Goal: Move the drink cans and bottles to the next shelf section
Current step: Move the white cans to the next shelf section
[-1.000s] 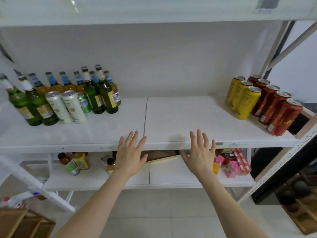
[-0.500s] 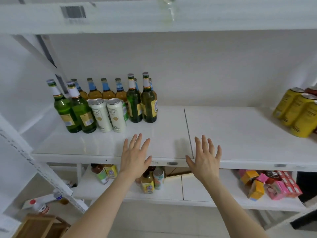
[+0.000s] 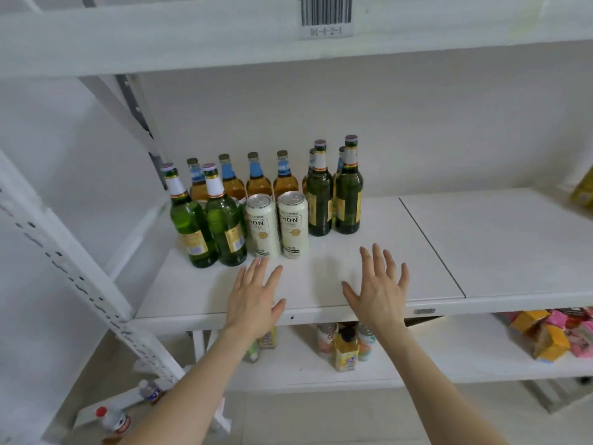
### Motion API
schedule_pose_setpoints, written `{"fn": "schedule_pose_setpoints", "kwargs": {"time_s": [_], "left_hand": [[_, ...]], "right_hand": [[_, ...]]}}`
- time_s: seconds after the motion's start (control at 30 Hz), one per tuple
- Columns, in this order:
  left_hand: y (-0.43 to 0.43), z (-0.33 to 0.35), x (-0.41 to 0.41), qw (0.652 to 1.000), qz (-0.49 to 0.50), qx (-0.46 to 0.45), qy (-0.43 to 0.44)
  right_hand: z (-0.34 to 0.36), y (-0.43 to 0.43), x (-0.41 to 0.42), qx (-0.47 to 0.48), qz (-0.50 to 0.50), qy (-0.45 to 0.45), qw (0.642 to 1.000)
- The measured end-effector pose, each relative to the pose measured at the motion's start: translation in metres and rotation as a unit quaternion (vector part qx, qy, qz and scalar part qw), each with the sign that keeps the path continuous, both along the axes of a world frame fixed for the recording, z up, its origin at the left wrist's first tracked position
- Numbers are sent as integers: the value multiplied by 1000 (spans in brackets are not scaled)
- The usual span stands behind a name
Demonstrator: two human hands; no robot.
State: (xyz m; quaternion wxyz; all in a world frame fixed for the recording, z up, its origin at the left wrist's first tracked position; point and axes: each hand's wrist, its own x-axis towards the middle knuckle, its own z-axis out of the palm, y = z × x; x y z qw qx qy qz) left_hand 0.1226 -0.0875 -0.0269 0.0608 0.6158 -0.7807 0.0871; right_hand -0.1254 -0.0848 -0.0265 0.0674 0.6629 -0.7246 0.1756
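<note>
Both hands are empty with fingers spread, palms down over the front edge of the shelf (image 3: pixel 321 284): the left hand (image 3: pixel 253 300) just before the two white cans (image 3: pixel 276 224), the right hand (image 3: pixel 378 292) beside it. Cans and bottles (image 3: pixel 256 200) all stand upright, necks up, clustered toward the shelf's left rear corner.
</note>
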Motion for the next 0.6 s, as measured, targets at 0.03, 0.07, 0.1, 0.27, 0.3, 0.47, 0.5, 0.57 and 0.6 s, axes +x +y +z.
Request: {"fn": "schedule_pose_setpoints", "kwargs": {"time_s": [0.03,0.07,0.1,0.27,0.3,0.47,0.5,0.57,0.6], "left_hand": [[-4,0,9,1000,4,-4,5],[-8,-1,16,1000,8,-7,13],[-12,-2,23,1000,10,-9,22],[-36,-6,37,994,13,-16,109],[-42,-7,37,990,16,-10,140],[-75,-17,29,948,36,29,314],[-82,-19,28,934,35,34,354],[-95,-23,24,895,27,36,444],[-101,-25,23,871,26,39,489]], "right_hand": [[2,-3,10,-7,3,0,1000],[3,-6,19,-13,6,0,1000],[5,-10,27,-18,7,-2,1000],[11,-38,53,-41,29,-20,999],[12,-46,56,-42,37,-25,998],[14,-85,69,-42,68,-79,994],[14,-92,70,-38,75,-98,992],[11,-105,71,-26,94,-143,985],[10,-111,71,-17,105,-166,980]]}}
